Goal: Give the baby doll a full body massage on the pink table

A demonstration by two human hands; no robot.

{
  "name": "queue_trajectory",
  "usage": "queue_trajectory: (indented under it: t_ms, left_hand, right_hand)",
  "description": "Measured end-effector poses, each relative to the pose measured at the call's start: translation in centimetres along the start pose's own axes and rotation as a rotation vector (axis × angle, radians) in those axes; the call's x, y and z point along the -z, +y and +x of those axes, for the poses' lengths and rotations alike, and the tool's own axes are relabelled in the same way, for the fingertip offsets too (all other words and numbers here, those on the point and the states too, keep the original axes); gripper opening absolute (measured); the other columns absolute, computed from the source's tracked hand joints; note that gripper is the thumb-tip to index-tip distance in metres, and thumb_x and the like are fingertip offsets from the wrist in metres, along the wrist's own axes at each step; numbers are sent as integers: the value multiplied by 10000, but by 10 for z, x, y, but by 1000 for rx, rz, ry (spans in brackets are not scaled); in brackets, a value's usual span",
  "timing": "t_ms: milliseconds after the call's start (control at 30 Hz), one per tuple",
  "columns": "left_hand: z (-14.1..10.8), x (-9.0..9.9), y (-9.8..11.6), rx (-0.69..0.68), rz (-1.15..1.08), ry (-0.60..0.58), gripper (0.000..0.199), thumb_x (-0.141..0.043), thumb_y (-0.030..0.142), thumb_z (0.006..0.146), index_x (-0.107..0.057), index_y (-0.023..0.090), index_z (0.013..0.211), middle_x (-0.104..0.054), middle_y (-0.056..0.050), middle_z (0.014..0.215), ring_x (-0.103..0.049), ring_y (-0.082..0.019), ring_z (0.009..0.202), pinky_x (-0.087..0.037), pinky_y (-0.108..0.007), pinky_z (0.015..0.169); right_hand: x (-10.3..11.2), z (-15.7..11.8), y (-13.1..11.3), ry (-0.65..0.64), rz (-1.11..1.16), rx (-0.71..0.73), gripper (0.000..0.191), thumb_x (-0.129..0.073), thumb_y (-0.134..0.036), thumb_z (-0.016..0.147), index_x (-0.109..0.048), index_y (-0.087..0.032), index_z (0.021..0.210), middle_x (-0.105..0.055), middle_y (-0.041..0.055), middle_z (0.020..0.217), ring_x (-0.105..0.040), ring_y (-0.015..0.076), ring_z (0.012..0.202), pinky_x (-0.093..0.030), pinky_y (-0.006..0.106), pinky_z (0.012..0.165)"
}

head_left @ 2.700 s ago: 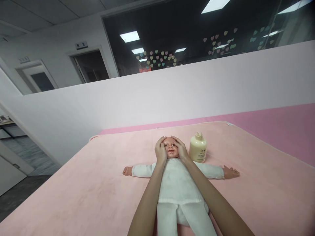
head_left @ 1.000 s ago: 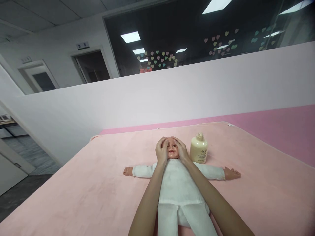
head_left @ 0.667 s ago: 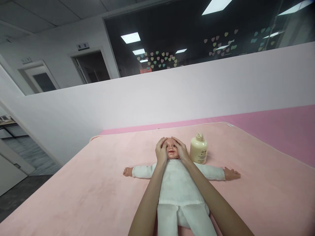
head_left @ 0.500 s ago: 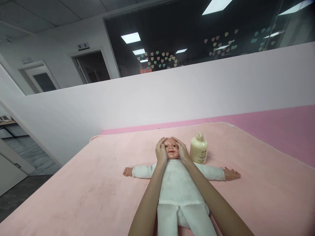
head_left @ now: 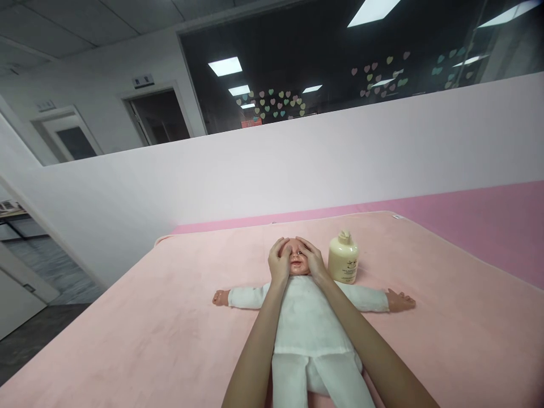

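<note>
A baby doll (head_left: pixel 312 317) in white clothes lies on its back on a pink blanket (head_left: pixel 170 328), its arms stretched out sideways. My left hand (head_left: pixel 279 262) cups the left side of the doll's head, its thumb lying over the eye on that side. On the other side my right hand (head_left: pixel 313 262) cups the head the same way, its thumb near the other eye. The mouth and chin show between my hands; the ears are hidden by them. Just right of my right hand stands a pale yellow pump bottle (head_left: pixel 343 260), upright beside the doll's arm.
Behind the blanket runs a low white partition (head_left: pixel 272 175), with a dark window (head_left: pixel 331 56) bearing heart stickers above it. A pink surface (head_left: pixel 488 226) shows past the blanket's edge at the right. Floor and a white door panel (head_left: pixel 19 294) are at the lower left.
Both thumbs have moved inward from the sides of the doll's face to its eyes. The fingers stay around the head, and the doll and bottle have not moved.
</note>
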State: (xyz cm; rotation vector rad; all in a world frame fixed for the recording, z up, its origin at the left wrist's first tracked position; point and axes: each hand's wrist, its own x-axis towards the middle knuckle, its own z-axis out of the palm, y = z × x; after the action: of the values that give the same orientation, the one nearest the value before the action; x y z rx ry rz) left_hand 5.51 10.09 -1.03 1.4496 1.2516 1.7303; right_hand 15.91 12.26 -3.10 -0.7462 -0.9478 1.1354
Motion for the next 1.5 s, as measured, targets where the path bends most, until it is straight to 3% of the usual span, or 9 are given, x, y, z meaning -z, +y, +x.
queue_trajectory:
  t_ms: [333,467,633,1067,1300,1500]
  left_hand:
    - [2,1,-3,-11,25,29,353,-389,156,765,-703,188,924,-630,-55,1152,-516,-188,1151,-371,-335,1023]
    - [1,0,-2,0,4,29,295,-442,228,800,-696,183,943,-626,-66,1160,-517,-190,1151,-368,-337,1024]
    - [0,-1,2,6,-13,21,249,-574,260,747,-691,177,950,-626,-92,1157,-532,-209,1134,-379,-353,1015]
    - [2,1,-3,-3,7,42,350,-382,152,774,-700,179,920,-633,-64,1147,-526,-186,1138,-370,-349,1025]
    - [-1,-1,1,3,-13,33,245,-537,279,784,-689,184,952,-623,-76,1164,-517,-197,1154,-366,-340,1024]
    - [-2,-1,5,8,11,31,257,-606,221,721,-683,184,964,-623,-81,1166,-528,-207,1140,-368,-355,1024]
  right_hand:
    - [2,5,8,13,66,4,351,-562,-307,610,-715,-214,913,-649,32,1116,-512,247,1143,-313,388,1048]
    - [2,3,4,5,16,23,352,-539,-327,634,-713,-219,920,-642,28,1129,-504,243,1153,-317,384,1046]
    - [0,-3,-3,0,-33,20,406,-650,-386,622,-687,-218,989,-625,45,1161,-509,247,1144,-351,391,1022]
    - [3,3,5,-7,57,-17,366,-619,-348,622,-704,-221,954,-639,34,1137,-499,251,1159,-317,404,1044]
    - [2,2,2,7,53,15,347,-570,-365,637,-718,-216,914,-645,33,1124,-508,247,1153,-309,396,1057]
    - [-1,-4,-7,-4,-10,-8,427,-677,-412,609,-690,-227,993,-617,34,1177,-503,251,1162,-338,403,1040]
